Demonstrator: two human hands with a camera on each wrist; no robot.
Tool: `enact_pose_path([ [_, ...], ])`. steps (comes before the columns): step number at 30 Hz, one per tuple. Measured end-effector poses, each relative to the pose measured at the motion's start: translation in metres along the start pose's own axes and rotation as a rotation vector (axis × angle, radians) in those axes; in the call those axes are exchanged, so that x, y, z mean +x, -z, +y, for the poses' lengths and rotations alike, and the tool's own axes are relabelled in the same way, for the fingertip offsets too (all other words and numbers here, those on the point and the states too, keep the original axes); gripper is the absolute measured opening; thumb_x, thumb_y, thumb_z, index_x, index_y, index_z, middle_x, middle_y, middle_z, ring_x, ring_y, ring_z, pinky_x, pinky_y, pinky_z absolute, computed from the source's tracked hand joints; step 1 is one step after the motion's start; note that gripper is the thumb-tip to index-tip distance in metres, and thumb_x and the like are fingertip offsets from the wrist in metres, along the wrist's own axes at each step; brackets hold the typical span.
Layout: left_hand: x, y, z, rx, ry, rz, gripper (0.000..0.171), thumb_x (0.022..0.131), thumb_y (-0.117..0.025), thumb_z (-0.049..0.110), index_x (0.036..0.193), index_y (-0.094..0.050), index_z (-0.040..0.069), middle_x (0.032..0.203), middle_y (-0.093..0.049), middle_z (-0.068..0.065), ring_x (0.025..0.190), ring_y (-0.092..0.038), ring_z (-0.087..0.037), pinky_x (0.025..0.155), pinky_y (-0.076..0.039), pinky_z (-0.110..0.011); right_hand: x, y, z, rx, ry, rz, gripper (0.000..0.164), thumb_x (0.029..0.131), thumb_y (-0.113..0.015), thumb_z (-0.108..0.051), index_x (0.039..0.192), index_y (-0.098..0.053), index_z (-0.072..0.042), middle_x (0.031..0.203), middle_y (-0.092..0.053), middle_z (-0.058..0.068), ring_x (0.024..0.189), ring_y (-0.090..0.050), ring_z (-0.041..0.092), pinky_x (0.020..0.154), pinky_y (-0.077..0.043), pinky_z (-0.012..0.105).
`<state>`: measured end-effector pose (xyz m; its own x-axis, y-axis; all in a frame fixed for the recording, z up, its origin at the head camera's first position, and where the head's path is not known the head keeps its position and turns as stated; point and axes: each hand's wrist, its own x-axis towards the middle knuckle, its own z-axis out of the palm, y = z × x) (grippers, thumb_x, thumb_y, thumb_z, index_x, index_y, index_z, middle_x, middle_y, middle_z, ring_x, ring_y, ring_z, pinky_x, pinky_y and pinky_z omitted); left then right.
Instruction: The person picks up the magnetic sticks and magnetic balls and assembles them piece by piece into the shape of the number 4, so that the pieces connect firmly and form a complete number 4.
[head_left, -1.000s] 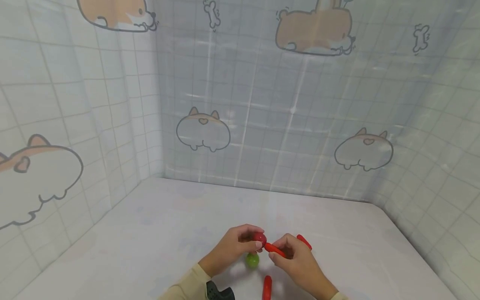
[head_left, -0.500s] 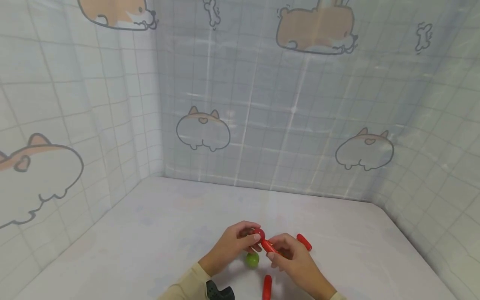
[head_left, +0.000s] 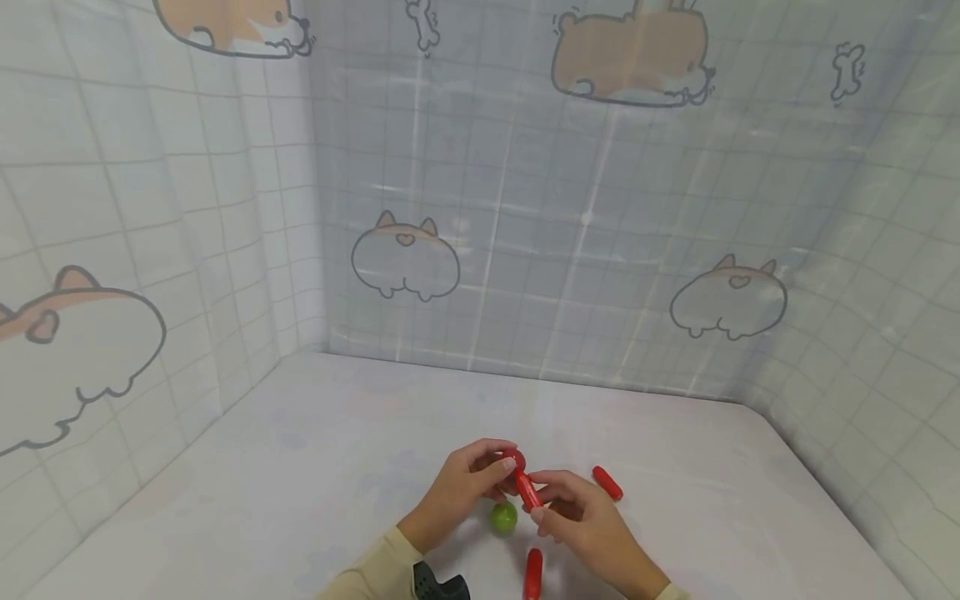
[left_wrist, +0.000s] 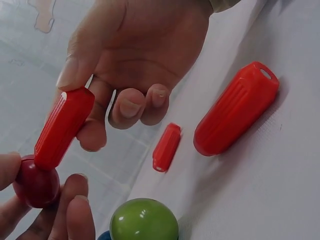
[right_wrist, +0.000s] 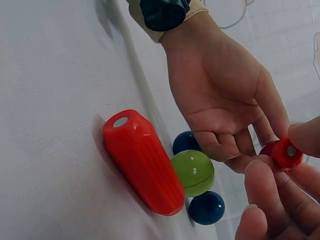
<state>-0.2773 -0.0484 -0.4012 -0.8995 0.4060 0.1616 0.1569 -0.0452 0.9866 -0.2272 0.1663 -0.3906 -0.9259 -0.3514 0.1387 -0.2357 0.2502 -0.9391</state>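
Observation:
My left hand (head_left: 456,492) holds a dark red ball (left_wrist: 37,185) between thumb and fingers. Thumb and fingers of my right hand (head_left: 596,518) pinch a red ridged rod (left_wrist: 62,127) near its close end. The rod's far end touches the ball, and both are off the table. A pale round disc shows in the rod's end in the right wrist view. Below the left hand sits a glossy green ball (head_left: 504,518). One more red rod (head_left: 533,573) lies nearer the body, and another red rod (head_left: 607,483) lies beyond the right hand.
Beside the green ball, a blue ball (right_wrist: 206,207) and a second blue ball (right_wrist: 185,142) show in the right wrist view. The white tabletop (head_left: 337,433) meets curtain walls (head_left: 540,275) printed with cartoon dogs. A dark device (head_left: 441,583) sits at the left wrist.
Both hands have turned the joined-looking ball and rod, so the rod points more toward the body. The ball has shifted slightly away and left. The other rods and green ball stay put.

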Motion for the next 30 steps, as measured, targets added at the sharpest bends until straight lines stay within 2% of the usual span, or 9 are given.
enact_pose_path([
  [10,-0.004,0.005,0.002,0.005,0.054,-0.025,0.042,0.097,-0.059,0.034,0.135,-0.056,0.015,0.106,-0.068,-0.006,0.092,-0.068,-0.027,0.076,-0.056,-0.040,-0.003,-0.011,-0.005,-0.042,-0.002,0.039,0.041,0.091,-0.069,-0.026,0.128,-0.058,-0.012,0.098,-0.069,0.005,0.075,-0.066,0.024,0.070,-0.055,0.032],
  [18,-0.009,0.007,0.003,-0.026,0.073,-0.067,0.046,0.096,-0.062,0.030,0.138,-0.053,0.016,0.107,-0.067,-0.009,0.094,-0.067,-0.031,0.074,-0.056,-0.037,-0.005,-0.015,-0.003,-0.091,0.019,0.059,0.041,0.089,-0.071,-0.028,0.126,-0.060,-0.013,0.083,-0.066,0.004,0.070,-0.064,0.022,0.067,-0.054,0.030],
  [22,-0.009,0.006,0.003,-0.031,0.075,-0.069,0.047,0.095,-0.063,0.030,0.139,-0.052,0.017,0.107,-0.066,-0.010,0.092,-0.067,-0.027,0.074,-0.055,-0.037,-0.005,-0.016,-0.003,-0.099,0.028,0.061,0.041,0.089,-0.072,-0.029,0.125,-0.061,-0.013,0.081,-0.066,0.003,0.068,-0.064,0.021,0.066,-0.054,0.029],
  [30,-0.009,0.004,0.002,-0.077,0.101,-0.057,0.047,0.095,-0.064,0.026,0.139,-0.052,0.017,0.103,-0.067,-0.012,0.088,-0.068,-0.028,0.074,-0.056,-0.037,-0.005,-0.016,-0.001,-0.086,0.013,0.058,0.042,0.090,-0.071,-0.028,0.126,-0.060,-0.013,0.082,-0.066,0.003,0.069,-0.064,0.021,0.067,-0.054,0.029],
])
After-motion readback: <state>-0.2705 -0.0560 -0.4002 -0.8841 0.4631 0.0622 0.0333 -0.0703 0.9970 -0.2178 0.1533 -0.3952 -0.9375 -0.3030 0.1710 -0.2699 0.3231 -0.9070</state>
